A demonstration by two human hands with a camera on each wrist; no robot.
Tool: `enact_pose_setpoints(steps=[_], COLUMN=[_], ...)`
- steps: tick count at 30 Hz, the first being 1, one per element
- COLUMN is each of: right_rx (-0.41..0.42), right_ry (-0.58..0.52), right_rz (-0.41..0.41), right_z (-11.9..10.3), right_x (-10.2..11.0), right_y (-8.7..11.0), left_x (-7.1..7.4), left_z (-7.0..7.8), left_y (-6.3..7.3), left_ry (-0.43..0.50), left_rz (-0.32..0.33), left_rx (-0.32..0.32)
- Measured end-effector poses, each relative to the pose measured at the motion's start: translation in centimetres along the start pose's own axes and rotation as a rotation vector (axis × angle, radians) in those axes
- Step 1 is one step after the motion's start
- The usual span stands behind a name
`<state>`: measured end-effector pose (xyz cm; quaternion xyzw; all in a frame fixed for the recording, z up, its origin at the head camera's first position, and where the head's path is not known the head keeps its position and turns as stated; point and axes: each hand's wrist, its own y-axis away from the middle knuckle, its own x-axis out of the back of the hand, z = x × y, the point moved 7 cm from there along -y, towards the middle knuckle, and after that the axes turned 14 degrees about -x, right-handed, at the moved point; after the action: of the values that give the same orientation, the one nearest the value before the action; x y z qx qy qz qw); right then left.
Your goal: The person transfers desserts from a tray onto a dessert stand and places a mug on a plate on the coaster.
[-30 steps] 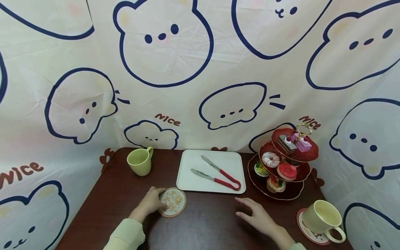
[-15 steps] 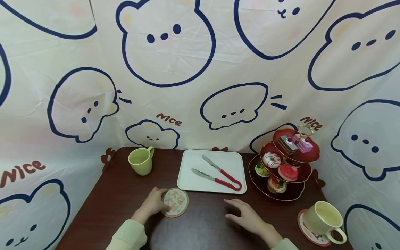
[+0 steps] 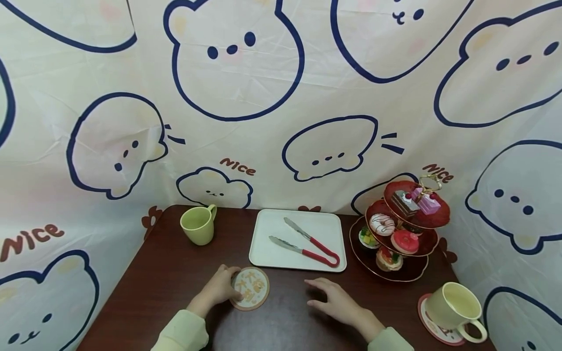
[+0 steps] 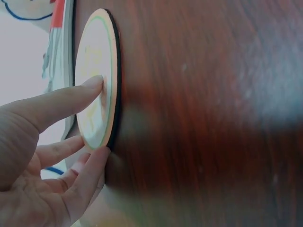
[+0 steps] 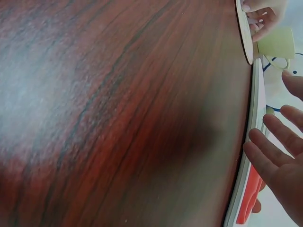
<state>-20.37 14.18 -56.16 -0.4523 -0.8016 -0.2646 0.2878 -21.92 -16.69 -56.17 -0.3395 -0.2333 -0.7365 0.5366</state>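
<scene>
A round coaster (image 3: 250, 288) with an orange rim and pale centre bearing orange markings lies at or just over the table, in front of the tray. My left hand (image 3: 218, 289) holds it by its left edge. In the left wrist view the thumb (image 4: 94, 84) is on the coaster's top face and fingertips (image 4: 102, 153) are at its edge. To the right of the coaster, my right hand (image 3: 335, 301) hovers over the table with fingers spread and nothing in them. The right wrist view shows its fingers (image 5: 272, 149) apart.
Behind the hands is a white tray (image 3: 263, 229) with red-handled tongs (image 3: 322, 253). A green mug (image 3: 197, 226) stands back left. At right are a tiered stand (image 3: 412, 274) with cakes and donuts, and a cream mug (image 3: 452, 307) on another coaster (image 3: 428, 325).
The left hand has shifted the coaster slightly right and a little nearer. My right hand has moved left, toward the coaster.
</scene>
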Motion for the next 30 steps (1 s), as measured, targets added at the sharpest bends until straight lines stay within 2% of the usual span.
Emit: enact_pose_setpoints(steps=[6,12,22,30], right_rx=[0.027,0.011,-0.024,-0.050], right_ry=[0.008,0.064,0.133,0.153], right_rz=[-0.025,-0.022,-0.073,-0.077], right_z=[-0.7,-0.9,-1.3,-1.0], right_x=[-0.7,-1.5,-2.7,-3.0], right_y=[-0.4,-1.1,-1.6,-1.9], left_x=[-0.9,-1.6,-2.8,-3.9], left_z=[1.1,2.3,4.1,4.9], left_y=[0.0,-0.1,-0.3,-0.3], left_ry=[-0.004,0.009,0.059,0.120], left_rz=[-0.004,-0.006,-0.072,-0.136], left_rx=[-0.052,-0.102,-0.178,-0.203])
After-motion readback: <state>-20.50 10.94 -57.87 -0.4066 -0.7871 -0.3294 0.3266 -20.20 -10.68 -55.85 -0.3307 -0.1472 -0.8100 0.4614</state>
